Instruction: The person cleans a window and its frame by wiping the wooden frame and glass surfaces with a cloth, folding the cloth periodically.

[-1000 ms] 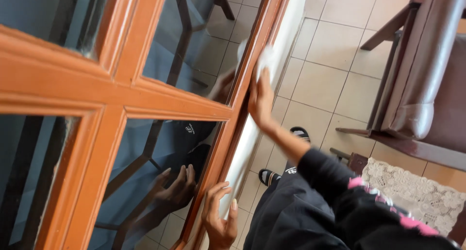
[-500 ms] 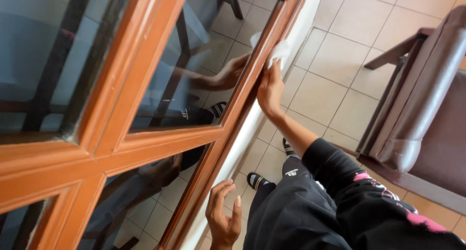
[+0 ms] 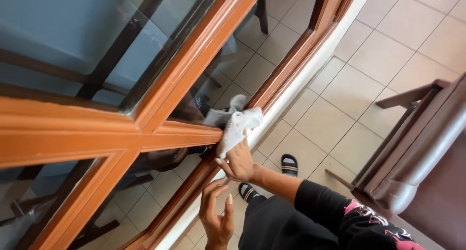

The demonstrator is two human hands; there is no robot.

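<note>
Two hands at our wooden door frame (image 3: pixel 145 133). Left hand (image 3: pixel 217 216) hangs low beside the frame edge, fingers loosely curled and apart, holding nothing. Right hand (image 3: pixel 239 160) presses a white cloth (image 3: pixel 238 126) onto the frame's crossbar, fingers together on it. Risk, we judge: the bunched cloth slips off the narrow bar, fingertips smudging the glass pane (image 3: pixel 233 60).
</note>
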